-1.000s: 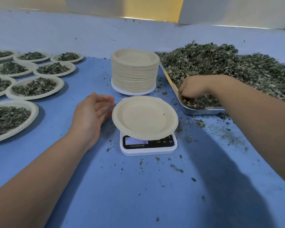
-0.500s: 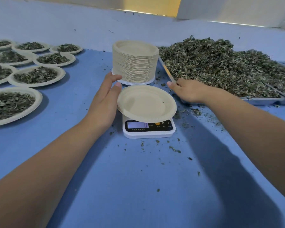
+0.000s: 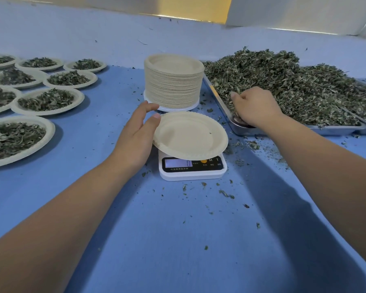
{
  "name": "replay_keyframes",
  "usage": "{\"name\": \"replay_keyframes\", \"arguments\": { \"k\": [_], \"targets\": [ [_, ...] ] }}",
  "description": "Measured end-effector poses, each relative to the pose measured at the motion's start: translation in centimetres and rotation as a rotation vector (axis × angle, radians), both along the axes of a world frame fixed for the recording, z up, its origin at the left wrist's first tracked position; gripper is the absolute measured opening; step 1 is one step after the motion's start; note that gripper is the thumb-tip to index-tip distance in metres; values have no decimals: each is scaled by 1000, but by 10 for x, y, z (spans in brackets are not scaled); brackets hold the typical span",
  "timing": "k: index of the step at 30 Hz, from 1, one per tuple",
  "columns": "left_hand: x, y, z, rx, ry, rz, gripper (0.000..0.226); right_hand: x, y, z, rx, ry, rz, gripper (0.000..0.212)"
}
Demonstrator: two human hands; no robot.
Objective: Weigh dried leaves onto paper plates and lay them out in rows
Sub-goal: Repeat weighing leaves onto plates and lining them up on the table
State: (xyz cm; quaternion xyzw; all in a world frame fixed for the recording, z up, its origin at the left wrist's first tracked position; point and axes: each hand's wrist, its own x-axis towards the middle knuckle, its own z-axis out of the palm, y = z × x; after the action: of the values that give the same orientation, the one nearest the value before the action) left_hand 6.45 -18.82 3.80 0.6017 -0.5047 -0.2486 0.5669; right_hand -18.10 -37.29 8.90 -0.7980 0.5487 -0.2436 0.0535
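An empty paper plate (image 3: 190, 136) lies on a small white scale (image 3: 192, 171) at the middle of the blue table. My left hand (image 3: 135, 136) rests against the plate's left rim, fingers straight, with the thumb touching the rim. To the right, a metal tray (image 3: 334, 130) holds a big heap of dried leaves (image 3: 287, 85). My right hand (image 3: 256, 108) is in the heap's near left corner, fingers curled down into the leaves and partly hidden by them.
A tall stack of empty paper plates (image 3: 173, 81) stands right behind the scale. Several filled plates (image 3: 48, 100) lie in rows at the left. Leaf crumbs (image 3: 226, 193) are scattered around the scale and in front of the tray.
My right hand has gone from the tray's near edge into the leaf heap and curled its fingers. My left hand stays at the plate's left rim.
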Motion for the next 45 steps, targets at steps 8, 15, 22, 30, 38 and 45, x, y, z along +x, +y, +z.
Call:
{"name": "replay_keyframes", "arguments": {
  "k": [8,15,22,30,38,45],
  "targets": [
    [-2,1,1,15,3,10,30,10,9,19,-30,-73,18,59],
    [-3,2,3,16,12,6,29,61,64,58,-117,-246,250,59],
    [-5,6,6,36,12,16,26,87,117,24,1,9,463,41],
    [-9,10,9,50,-23,2,28,62,103,28,-15,-157,442,29],
    [-8,9,9,76,-32,1,24,10,52,9,-13,-145,199,27],
    [-9,8,8,81,-36,12,25,-35,1,-8,123,159,-86,28]
  ]
}}
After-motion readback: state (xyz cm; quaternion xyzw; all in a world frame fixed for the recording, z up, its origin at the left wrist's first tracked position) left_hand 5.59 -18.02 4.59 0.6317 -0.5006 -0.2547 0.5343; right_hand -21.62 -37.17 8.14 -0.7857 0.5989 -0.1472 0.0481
